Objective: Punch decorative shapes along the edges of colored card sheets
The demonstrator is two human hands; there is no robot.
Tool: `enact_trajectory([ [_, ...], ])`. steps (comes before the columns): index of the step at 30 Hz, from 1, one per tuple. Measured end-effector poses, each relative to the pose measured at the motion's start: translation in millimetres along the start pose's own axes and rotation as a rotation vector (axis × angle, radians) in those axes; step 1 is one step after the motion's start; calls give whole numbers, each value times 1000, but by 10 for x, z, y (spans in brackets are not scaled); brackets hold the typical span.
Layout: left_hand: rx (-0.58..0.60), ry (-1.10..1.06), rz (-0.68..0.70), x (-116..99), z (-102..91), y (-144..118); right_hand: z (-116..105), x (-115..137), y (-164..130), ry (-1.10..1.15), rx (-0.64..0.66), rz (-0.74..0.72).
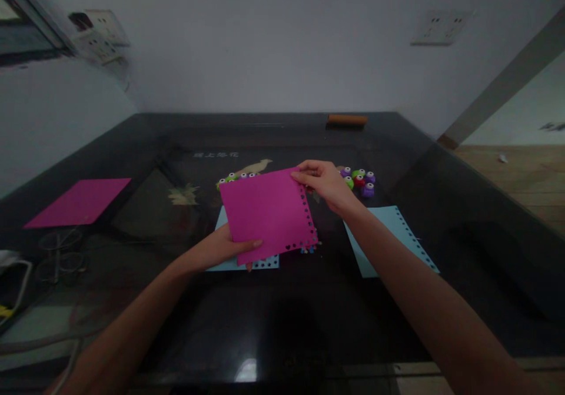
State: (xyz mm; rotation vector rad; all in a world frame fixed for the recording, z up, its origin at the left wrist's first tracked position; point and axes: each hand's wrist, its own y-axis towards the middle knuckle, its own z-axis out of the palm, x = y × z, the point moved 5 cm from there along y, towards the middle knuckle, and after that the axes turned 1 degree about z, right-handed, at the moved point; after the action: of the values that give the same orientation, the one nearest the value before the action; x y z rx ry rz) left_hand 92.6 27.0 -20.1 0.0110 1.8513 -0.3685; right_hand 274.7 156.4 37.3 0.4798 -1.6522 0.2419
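Between my two hands, a magenta sheet of paper [269,212] is held up above the dark table. Small punched shapes run down its right edge and along part of its bottom edge. My left hand [233,248] grips the lower left corner, thumb in front and fingers behind. At the upper right corner, my right hand [320,180] pinches the sheet. Behind and below it lies a light blue sheet [220,259] with punched holes, partly covered. Another light blue sheet [388,224], punched down its right edge, lies partly under my right forearm. Small colourful paper bits [309,249] show below the magenta sheet.
Several coloured craft punches [359,178] stand right of centre, and more punches [232,178] are half hidden behind the paper. A second magenta sheet [82,201] lies at left. An orange-brown roll [347,119] rests at the back of the glossy black table [265,324].
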Motion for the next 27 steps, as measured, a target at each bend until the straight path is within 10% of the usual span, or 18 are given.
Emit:
enact_trajectory([
  [19, 190, -117, 41, -163, 222, -71, -300, -13, 66, -116, -40, 14],
  [27, 353, -184, 29, -143, 437, -123, 25, -159, 460, -414, 93, -23],
])
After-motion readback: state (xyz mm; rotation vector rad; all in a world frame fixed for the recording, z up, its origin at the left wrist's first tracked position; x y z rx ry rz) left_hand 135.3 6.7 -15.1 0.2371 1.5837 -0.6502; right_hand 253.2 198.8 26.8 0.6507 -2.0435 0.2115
